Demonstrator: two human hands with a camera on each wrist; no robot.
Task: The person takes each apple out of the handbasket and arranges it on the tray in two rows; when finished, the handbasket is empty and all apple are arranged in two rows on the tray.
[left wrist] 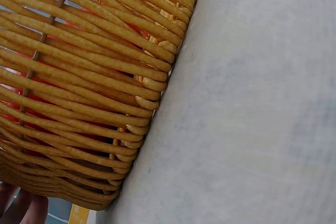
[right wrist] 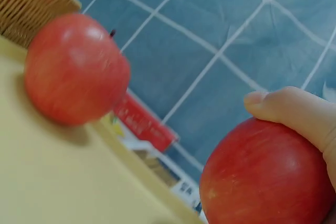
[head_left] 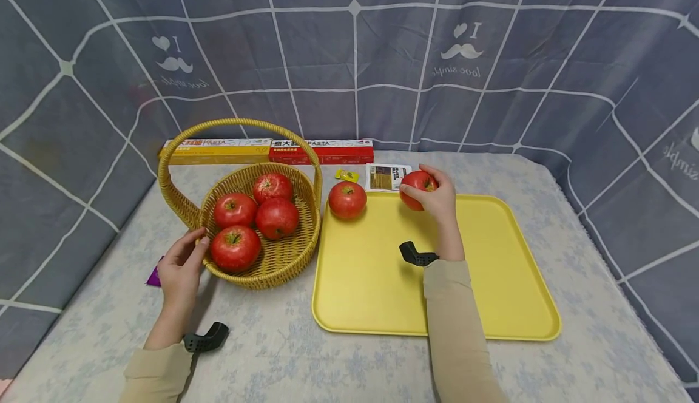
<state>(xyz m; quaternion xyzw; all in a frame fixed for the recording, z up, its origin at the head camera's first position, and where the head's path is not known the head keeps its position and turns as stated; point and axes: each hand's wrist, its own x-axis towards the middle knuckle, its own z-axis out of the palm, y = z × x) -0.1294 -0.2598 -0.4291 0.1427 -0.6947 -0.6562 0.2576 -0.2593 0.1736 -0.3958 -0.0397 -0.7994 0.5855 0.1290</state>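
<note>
My right hand (head_left: 441, 199) grips a red apple (head_left: 415, 183) over the far edge of the yellow tray (head_left: 371, 281); in the right wrist view the thumb lies across the top of this apple (right wrist: 265, 177). Another apple (head_left: 347, 200) sits on the tray's far left corner, beside the wicker basket (head_left: 286, 269). My left hand (head_left: 182, 266) pinches the basket's near left rim between thumb and fingers. Inside the basket lie several red apples (head_left: 236, 248). The left wrist view shows the woven side (left wrist: 79, 87) close up, with fingertips (left wrist: 23, 208) at its lower left.
A yellow pasta box (head_left: 218, 153) and a red one (head_left: 322, 152) line the back, before a grey curtain. Between them and the tray lie a small yellow packet (head_left: 346, 175) and a white printed packet (head_left: 382, 177). Something purple (head_left: 153, 278) lies left of the left hand.
</note>
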